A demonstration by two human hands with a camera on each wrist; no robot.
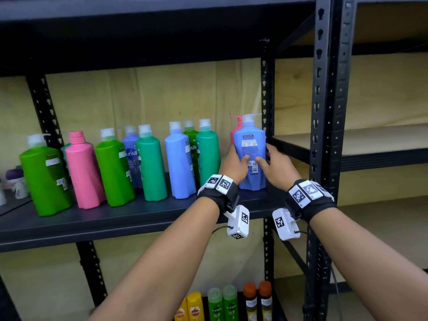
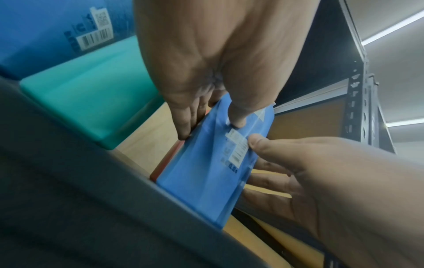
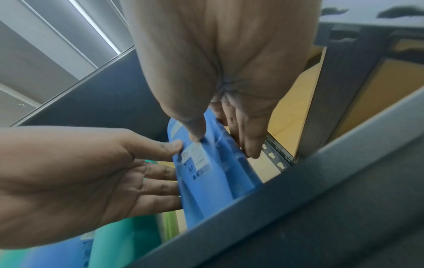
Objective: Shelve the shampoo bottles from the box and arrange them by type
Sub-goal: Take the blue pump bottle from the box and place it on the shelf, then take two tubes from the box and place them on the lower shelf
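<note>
Both forearms are bare, no sleeves showing. Each wrist wears a black strap [image 1: 228, 195] topped with white blocks printed with black-and-white square markers [image 1: 218, 182]. A white camera housing [image 1: 238, 221], also marker-tagged, hangs under each wrist; a thin dark cable [image 1: 220, 228] seems to loop from the left one.

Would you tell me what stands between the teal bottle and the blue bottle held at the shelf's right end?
No bottle: in the head view the left hand fills the gap between teal bottle and blue bottle.
</note>
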